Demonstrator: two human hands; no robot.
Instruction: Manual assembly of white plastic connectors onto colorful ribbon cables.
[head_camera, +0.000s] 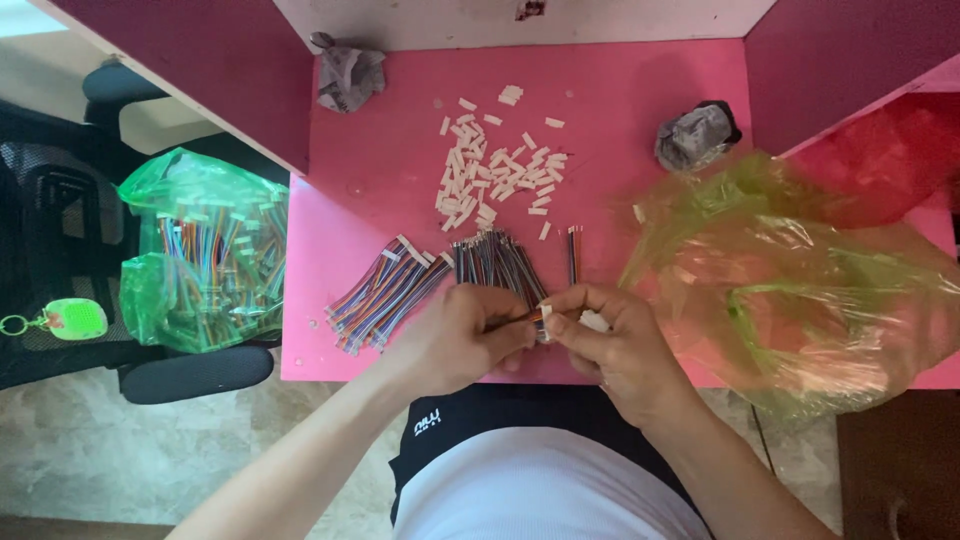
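Note:
My left hand (462, 335) pinches a short multicoloured ribbon cable (520, 318) near the front edge of the pink table (620, 110). My right hand (605, 340) meets it from the right and holds a small white plastic connector (593, 321) against the cable's end. Just behind my hands lies a fanned bundle of bare-ended cables (497, 262). To its left sits a pile of cables with connectors fitted (383, 293). A scatter of loose white connectors (497, 167) covers the table's middle.
A green plastic bag of cables (205, 250) rests on a black chair at the left. A large, crumpled yellow-green bag (790, 280) covers the table's right side. Crumpled paper balls lie at the back left (347, 75) and back right (693, 137). Dark red partitions flank the table.

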